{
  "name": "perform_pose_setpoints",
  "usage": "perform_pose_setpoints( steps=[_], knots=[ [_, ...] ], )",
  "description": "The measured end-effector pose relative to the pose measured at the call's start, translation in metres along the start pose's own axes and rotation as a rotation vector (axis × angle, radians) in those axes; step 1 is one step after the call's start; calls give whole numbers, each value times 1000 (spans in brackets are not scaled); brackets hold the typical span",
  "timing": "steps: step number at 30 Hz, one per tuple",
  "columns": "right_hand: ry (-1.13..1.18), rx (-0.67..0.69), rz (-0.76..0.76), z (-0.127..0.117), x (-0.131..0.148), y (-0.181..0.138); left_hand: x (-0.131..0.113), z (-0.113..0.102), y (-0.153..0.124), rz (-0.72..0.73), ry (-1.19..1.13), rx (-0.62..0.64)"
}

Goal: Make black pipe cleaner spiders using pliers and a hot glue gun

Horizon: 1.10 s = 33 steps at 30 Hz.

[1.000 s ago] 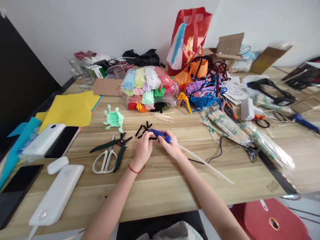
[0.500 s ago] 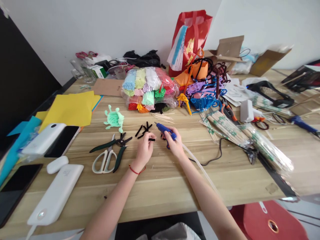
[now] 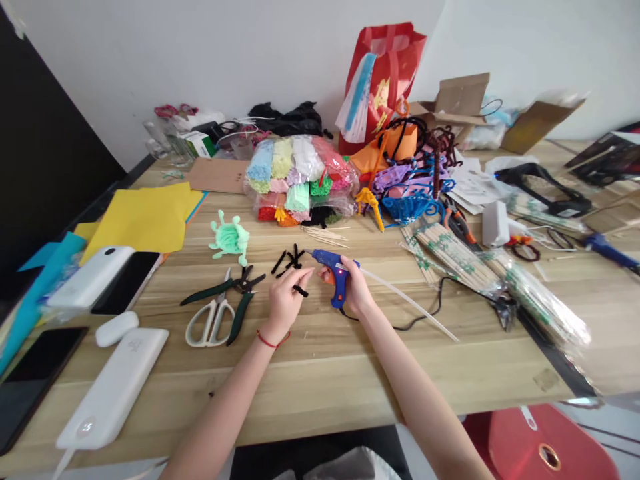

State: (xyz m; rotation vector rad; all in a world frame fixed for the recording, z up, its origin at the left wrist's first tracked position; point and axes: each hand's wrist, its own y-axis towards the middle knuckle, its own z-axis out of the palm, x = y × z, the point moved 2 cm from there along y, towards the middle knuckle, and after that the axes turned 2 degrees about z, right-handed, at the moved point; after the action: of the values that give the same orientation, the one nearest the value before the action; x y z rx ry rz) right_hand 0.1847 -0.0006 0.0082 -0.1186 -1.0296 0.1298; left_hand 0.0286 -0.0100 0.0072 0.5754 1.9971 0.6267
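My left hand point(image 3: 287, 297) pinches a short piece of black pipe cleaner point(image 3: 301, 291) over the wooden table. My right hand point(image 3: 353, 283) is wrapped round a blue hot glue gun point(image 3: 336, 270); its nozzle points left, just above my left fingertips. A clear glue stick point(image 3: 407, 299) juts from the back of the gun, and a red light glows on its side. Several cut black pipe cleaner pieces point(image 3: 293, 259) lie just beyond my left hand. Left of them sits a mint green figure of fuzzy pipe cleaners point(image 3: 230, 238) with knobbed ends.
White-handled scissors point(image 3: 210, 323) and dark green pliers point(image 3: 243, 313) lie left of my left hand. Bagged pipe cleaner bundles point(image 3: 300, 177) and a red bag point(image 3: 385, 80) stand behind. Packs of wooden sticks point(image 3: 535, 293) lie right, beside the gun's black cord point(image 3: 425, 317). Phones and power banks point(image 3: 113, 393) occupy the left.
The glue gun has turned so its side faces me, with the nozzle nearer my left fingers. The glue stick has swung up to the right. My left hand has shifted slightly.
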Motion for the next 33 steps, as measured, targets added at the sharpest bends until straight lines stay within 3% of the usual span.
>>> perform_pose_setpoints(
  steps=[9,17,25,28,33],
  knots=[
    [-98,-6,47,6,-16,-2,-1,-1,0,-24,13,-28],
    [-53,30,86,9,-19,-5,2,-2,2,-30,-75,-32],
    [-115,-43,113,9,-18,-7,3,-4,1,30,69,78],
    [-232,2,93,6,-17,-6,5,-4,1,43,202,176],
    [-694,11,-167,0,-6,-6,4,-3,3,66,367,297]
  ],
)
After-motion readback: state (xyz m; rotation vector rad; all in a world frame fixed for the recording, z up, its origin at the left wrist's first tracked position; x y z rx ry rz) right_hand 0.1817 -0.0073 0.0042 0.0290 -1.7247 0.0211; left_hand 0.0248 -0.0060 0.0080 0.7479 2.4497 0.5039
